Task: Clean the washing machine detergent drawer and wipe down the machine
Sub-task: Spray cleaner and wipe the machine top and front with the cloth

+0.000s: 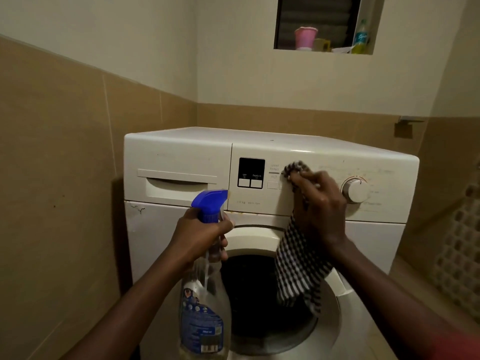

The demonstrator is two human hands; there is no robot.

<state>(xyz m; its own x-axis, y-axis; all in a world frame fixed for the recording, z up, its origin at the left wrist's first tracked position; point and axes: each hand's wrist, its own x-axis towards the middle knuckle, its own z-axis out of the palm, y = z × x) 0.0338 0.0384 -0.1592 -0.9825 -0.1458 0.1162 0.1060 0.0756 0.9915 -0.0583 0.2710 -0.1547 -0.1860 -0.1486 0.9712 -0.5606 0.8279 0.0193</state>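
Note:
A white front-loading washing machine fills the middle of the view. Its detergent drawer at the upper left is closed. My right hand grips a black-and-white checked cloth and presses its bunched end against the control panel, between the dark display and the round dial. The rest of the cloth hangs over the round door. My left hand holds a clear spray bottle with a blue trigger head by its neck, in front of the machine.
Tan tiled walls close in on the left and behind the machine. A wall niche above holds a pink cup, a small yellow cup and a bottle. A white lattice object stands at the right edge.

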